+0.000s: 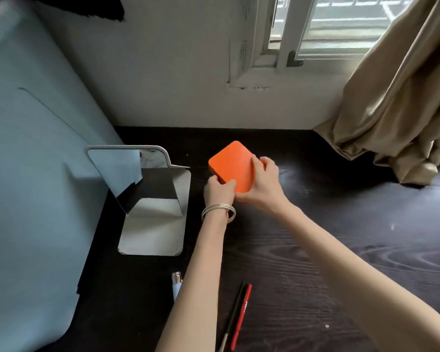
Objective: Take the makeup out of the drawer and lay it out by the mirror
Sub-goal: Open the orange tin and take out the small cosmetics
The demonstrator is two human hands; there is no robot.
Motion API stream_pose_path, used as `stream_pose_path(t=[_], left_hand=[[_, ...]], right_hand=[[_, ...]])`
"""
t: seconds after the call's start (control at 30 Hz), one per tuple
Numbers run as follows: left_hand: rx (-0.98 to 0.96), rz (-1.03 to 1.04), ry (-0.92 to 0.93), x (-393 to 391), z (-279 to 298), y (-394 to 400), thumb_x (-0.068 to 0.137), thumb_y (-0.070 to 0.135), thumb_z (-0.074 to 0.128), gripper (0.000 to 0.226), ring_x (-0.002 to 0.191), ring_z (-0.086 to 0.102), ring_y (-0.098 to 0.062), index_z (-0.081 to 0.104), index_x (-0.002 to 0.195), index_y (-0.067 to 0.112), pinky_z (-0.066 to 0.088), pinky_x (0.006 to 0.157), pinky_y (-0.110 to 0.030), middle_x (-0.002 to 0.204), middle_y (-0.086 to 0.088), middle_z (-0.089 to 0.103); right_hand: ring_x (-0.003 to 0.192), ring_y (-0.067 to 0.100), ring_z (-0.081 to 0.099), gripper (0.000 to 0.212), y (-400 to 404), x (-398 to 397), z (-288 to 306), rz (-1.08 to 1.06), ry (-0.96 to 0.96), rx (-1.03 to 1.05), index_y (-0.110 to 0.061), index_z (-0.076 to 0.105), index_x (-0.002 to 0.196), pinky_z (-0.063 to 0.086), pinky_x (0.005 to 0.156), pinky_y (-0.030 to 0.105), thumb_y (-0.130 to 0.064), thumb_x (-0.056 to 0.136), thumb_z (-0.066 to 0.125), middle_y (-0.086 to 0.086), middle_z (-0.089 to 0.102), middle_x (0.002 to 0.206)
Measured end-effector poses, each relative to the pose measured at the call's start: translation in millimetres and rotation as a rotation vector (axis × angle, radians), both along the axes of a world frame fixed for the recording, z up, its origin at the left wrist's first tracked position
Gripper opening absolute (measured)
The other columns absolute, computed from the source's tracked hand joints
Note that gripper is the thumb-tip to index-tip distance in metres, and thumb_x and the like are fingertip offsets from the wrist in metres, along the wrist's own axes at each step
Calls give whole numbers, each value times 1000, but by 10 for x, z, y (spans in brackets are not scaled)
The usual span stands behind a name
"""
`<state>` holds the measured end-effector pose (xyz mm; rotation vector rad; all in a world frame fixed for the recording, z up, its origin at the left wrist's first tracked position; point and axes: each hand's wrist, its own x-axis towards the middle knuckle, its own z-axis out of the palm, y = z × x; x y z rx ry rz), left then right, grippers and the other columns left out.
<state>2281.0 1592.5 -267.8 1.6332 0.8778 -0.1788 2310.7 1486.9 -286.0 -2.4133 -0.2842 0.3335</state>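
Head view: flat orange case [233, 165], rounded corners, matte.

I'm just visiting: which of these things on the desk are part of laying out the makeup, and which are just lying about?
Part of the job:
- orange case, held by the left hand and right hand
- mirror on its stand
- red pencil, black pencil and small tube, probably makeup already set out

Just there:
- curtain
- window
- desk
- blue sheet

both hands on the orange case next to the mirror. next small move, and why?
Probably lower the orange case flat onto the table and let go. Left hand and right hand grip its near edges, tilted up, already beside the mirror.
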Motion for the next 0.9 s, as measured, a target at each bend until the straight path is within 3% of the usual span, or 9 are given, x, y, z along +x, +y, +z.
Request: stream_pose_path(t=[0.07,0.13,0.4,0.57,0.77,0.9], left_hand=[[-9,82,-11,209,-96,44,59,29,54,59,98,61,-38,55,112,3,52,87,-50,109,-20,61],[-14,171,-9,406,-243,108,53,30,50,70,102,59,-42,53,116,2,51,88,-52,114,-23,59],[-69,440,-24,1190,-392,595,73,13,58,44,101,60,-39,55,114,-2,51,90,-47,115,-23,59],[-62,517,40,1537,-554,849,75,16,61,45,99,60,-40,55,116,-1,51,87,-44,119,-22,58],[-119,540,116,1695,-749,945,75,19,62,53,104,58,-42,50,122,-1,52,88,-46,124,-23,52],[-142,594,126,1734,-791,939,75,19,63,55,106,57,-41,48,124,-1,50,90,-45,126,-23,51]], right_hand=[[130,28,19,105,134,249,1,23,3,46,-6,17,144,28,105,37,-38,66,80,16,20,140],[131,28,19,107,281,505,-23,69,42,60,-6,15,146,27,105,36,-33,67,81,16,21,140],[133,34,24,102,816,1445,-299,171,92,90,-12,23,145,25,111,41,-30,65,83,18,28,140],[135,35,20,102,1160,1796,-506,279,62,43,-8,20,147,19,111,35,-30,68,82,18,23,144],[136,36,18,95,1359,1999,-797,361,-5,-35,-12,22,146,16,113,38,-32,71,78,16,26,145],[139,34,14,100,1351,2086,-925,396,48,-20,-11,20,147,13,115,38,-26,69,80,14,21,149]])
